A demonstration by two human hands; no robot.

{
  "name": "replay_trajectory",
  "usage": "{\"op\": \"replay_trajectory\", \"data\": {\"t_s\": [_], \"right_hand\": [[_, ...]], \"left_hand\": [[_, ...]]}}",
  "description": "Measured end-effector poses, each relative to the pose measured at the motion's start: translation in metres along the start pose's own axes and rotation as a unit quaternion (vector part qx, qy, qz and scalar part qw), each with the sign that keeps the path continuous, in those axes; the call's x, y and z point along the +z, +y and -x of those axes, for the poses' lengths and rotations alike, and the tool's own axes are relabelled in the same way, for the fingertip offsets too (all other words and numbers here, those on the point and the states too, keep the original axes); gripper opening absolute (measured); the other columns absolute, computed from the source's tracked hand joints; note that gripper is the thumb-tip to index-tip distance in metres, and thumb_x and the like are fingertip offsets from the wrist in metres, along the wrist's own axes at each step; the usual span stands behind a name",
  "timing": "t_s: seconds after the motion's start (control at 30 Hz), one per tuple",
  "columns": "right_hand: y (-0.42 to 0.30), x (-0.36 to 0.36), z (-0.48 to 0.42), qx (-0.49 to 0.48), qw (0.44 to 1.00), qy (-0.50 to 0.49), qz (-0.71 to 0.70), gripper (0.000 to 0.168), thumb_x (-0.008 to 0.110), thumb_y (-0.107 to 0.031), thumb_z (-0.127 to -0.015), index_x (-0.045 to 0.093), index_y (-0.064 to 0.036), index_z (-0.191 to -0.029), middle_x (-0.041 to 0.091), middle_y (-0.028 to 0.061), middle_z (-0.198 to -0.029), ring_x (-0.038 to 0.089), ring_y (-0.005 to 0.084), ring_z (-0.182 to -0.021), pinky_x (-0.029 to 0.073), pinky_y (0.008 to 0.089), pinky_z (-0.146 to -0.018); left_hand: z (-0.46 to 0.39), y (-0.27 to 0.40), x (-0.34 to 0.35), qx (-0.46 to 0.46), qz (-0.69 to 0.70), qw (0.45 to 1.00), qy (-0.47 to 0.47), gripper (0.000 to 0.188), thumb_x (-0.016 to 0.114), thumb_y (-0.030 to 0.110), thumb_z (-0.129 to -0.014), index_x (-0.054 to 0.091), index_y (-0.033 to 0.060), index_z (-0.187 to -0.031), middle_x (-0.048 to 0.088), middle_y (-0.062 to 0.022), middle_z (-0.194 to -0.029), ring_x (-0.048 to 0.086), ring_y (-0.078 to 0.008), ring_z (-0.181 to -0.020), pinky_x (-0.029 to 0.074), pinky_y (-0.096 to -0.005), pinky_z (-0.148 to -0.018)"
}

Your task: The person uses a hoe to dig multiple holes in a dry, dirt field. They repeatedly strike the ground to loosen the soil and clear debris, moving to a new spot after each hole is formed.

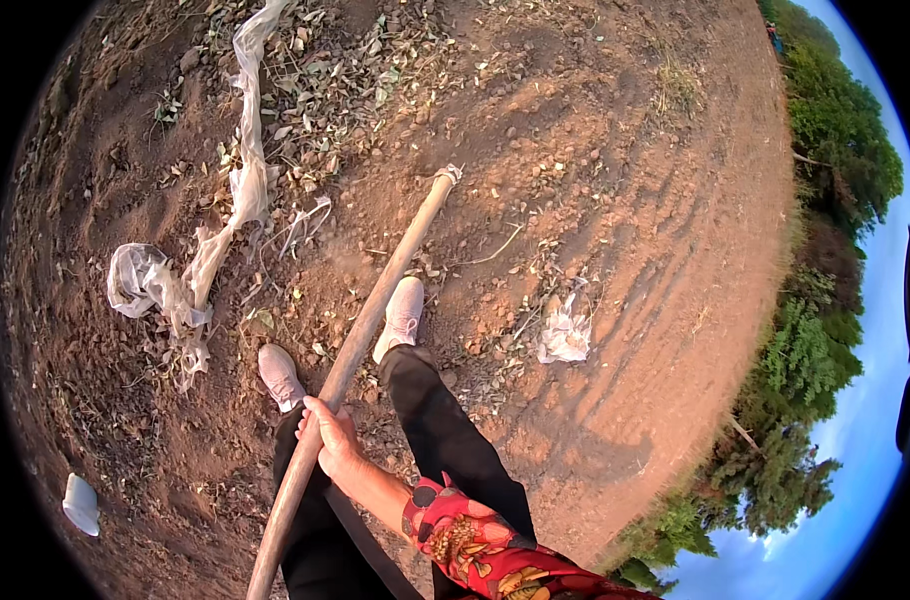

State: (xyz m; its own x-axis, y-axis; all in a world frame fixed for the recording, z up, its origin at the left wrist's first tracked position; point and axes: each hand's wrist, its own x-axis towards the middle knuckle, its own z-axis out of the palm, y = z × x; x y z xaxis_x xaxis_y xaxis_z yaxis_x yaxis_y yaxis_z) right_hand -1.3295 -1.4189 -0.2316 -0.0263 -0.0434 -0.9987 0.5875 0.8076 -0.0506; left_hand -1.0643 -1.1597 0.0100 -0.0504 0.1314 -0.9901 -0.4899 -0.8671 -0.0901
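My right hand (329, 435) is closed around a long wooden pole (380, 304), below the middle of its visible length. The pole slants from the bottom edge up to the right, passing over the space between my feet. Something pale and frayed shows at its far end (449, 175), near the soil; I cannot tell whether it touches. The lower end runs out of view. My left hand is out of view. Beyond my left shoe (281, 375) lies a long, crumpled strip of clear plastic film (251, 169).
Bare reddish soil (635, 247) with clods surrounds my feet. Dry leaves (335, 90) litter the ground ahead. A crumpled piece of film (566, 334) lies to the right of my right shoe (402, 315). At far left is a white plastic container (81, 504). Trees (815, 337) line the field's edge.
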Motion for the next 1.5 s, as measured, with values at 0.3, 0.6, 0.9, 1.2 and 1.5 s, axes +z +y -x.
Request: {"op": "replay_trajectory", "data": {"t_s": [0.3, 0.6, 0.9, 1.2, 1.5], "right_hand": [[-0.259, -0.030, -0.006, -0.241, 0.966, -0.039, -0.085, 0.025, 0.064, -0.023, -0.078, 0.044, -0.010, -0.085, 0.047, 0.0022, -0.069, 0.049, 0.0137, -0.054, 0.045, 0.0288, -0.049], [-0.483, -0.069, 0.020, -0.491, 0.871, 0.029, -0.002, 0.022, 0.062, -0.012, -0.077, 0.042, -0.006, -0.084, 0.046, 0.0024, -0.067, 0.046, 0.0107, -0.051, 0.043, 0.0256, -0.045], [-0.262, -0.078, 0.033, -0.257, 0.966, 0.013, 0.020, 0.038, 0.057, -0.008, -0.079, 0.029, -0.009, -0.105, 0.044, 0.0046, -0.067, 0.047, 0.0134, -0.042, 0.042, 0.0281, -0.038], [-0.368, -0.080, -0.002, -0.318, 0.944, 0.004, 0.090, 0.041, 0.062, -0.010, -0.073, 0.033, -0.009, -0.102, 0.047, 0.0072, -0.078, 0.050, 0.0144, -0.049, 0.044, 0.0278, -0.039], [-0.290, -0.088, -0.026, -0.368, 0.911, 0.107, 0.155, 0.049, 0.058, -0.008, -0.071, 0.030, -0.011, -0.111, 0.045, 0.0061, -0.071, 0.047, 0.0156, -0.043, 0.041, 0.0297, -0.035]], "left_hand": [[-0.111, 0.259, 0.027, 0.202, -0.141, 0.959, 0.139, 0.028, 0.062, 0.016, -0.062, 0.054, 0.0102, -0.088, 0.061, -0.0159, -0.073, 0.060, -0.0348, -0.073, 0.047, -0.0420, -0.063], [-0.124, 0.598, 0.083, 0.472, -0.129, 0.872, 0.004, 0.040, 0.061, 0.022, -0.072, 0.044, 0.0049, -0.103, 0.058, -0.0195, -0.071, 0.060, -0.0356, -0.071, 0.046, -0.0414, -0.062], [-0.046, 0.439, 0.084, 0.214, -0.033, 0.975, -0.048, 0.038, 0.065, 0.014, -0.073, 0.049, 0.0028, -0.105, 0.053, -0.0057, -0.067, 0.052, -0.0128, -0.053, 0.043, -0.0281, -0.045], [-0.065, 0.506, 0.095, 0.116, 0.385, 0.825, -0.398, 0.040, 0.059, 0.017, -0.078, 0.045, -0.0031, -0.110, 0.050, -0.0050, -0.064, 0.052, -0.0127, -0.049, 0.042, -0.0224, -0.044], [-0.083, 0.401, 0.079, 0.126, 0.394, 0.805, -0.424, 0.041, 0.058, 0.012, -0.079, 0.041, -0.0024, -0.114, 0.047, -0.0056, -0.065, 0.049, -0.0136, -0.044, 0.040, -0.0236, -0.040]]}}
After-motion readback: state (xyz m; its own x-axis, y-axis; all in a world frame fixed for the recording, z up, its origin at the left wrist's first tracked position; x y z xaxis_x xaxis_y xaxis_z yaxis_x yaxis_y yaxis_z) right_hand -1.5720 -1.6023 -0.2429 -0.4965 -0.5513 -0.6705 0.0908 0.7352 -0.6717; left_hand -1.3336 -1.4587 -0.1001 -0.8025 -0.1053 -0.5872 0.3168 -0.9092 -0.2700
